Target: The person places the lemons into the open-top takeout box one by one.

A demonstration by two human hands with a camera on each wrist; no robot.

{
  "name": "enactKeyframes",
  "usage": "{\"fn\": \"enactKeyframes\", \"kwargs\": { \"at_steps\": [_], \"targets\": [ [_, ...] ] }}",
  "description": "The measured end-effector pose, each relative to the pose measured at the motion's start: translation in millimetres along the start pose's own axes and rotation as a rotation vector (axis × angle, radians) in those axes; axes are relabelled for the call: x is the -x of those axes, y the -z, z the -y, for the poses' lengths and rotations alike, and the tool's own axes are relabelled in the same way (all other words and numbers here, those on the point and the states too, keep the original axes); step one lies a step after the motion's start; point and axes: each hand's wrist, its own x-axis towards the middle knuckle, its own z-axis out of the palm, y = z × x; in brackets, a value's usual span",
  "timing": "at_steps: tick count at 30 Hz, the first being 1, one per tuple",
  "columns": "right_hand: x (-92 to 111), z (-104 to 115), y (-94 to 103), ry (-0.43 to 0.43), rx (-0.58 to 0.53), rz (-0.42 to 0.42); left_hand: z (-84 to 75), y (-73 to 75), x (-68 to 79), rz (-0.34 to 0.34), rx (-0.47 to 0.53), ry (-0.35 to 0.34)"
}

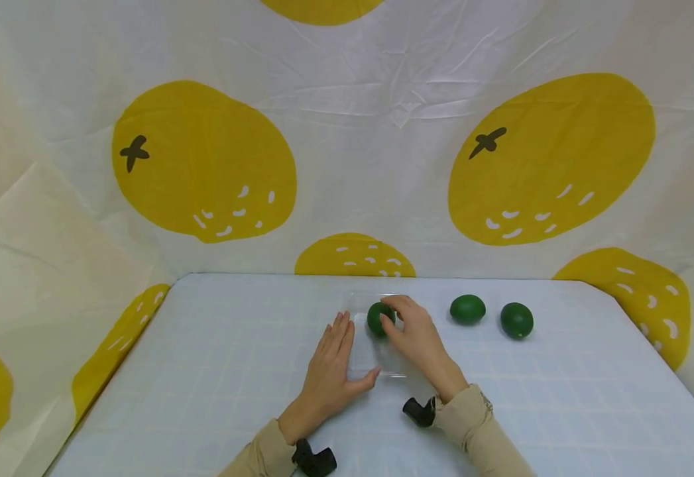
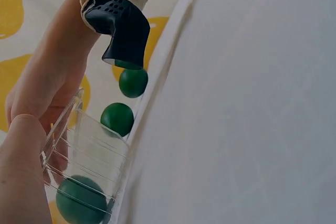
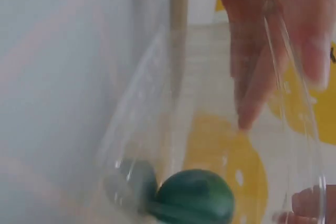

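Note:
A clear plastic box (image 1: pixel 390 361) stands on the table, holding a smooth, dark green lime-like fruit (image 1: pixel 376 320). The fruit appears again low in the left wrist view (image 2: pixel 81 202) and beside its reflection in the right wrist view (image 3: pixel 195 195). My left hand (image 1: pixel 330 381) lies along the box's left side with straight fingers, thumb spread at the near edge. Over the box's right side reaches my right hand (image 1: pixel 415 331), its thumb and fingers spread around the fruit's upper right. In the wrist views the fruit sits low in the box, below the fingertips; contact is unclear.
Two more green fruits, one (image 1: pixel 467 309) nearer and one (image 1: pixel 516 320) farther out, lie right of the box. The pale checked tablecloth (image 1: pixel 203 371) runs back to a curtain (image 1: pixel 376 146) printed with yellow fruit. Black camera mounts (image 1: pixel 315 460) hang at both wrists.

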Motion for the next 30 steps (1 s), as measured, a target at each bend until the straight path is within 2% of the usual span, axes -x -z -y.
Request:
{"fn": "enactKeyframes", "kwargs": {
  "at_steps": [4,10,13,17,21,25,30],
  "targets": [
    [2,-18,12.0,0.054,-0.036,-0.109,-1.2,0.3,-1.0,0.007,0.002,0.006],
    [4,-47,27.7,0.075,-0.031,-0.313,-2.3,0.3,-1.0,0.010,0.002,0.011],
    [6,-62,32.8,0.052,-0.042,-0.426,-2.6,0.5,-0.9,0.013,0.003,0.012],
    [12,-80,35.7,-0.047,-0.061,-0.524,-2.8,0.5,-1.2,0.025,0.004,0.017],
    [19,-94,35.1,-0.175,-0.072,-0.524,-3.2,1.0,-1.2,0.036,0.002,0.027],
    [26,-103,32.1,-0.288,-0.058,-0.439,-3.7,1.4,-0.7,0.038,-0.001,0.032],
    [33,-113,24.3,-0.366,-0.025,-0.337,-3.9,1.1,-0.4,0.036,-0.003,0.033]
  ]
}}
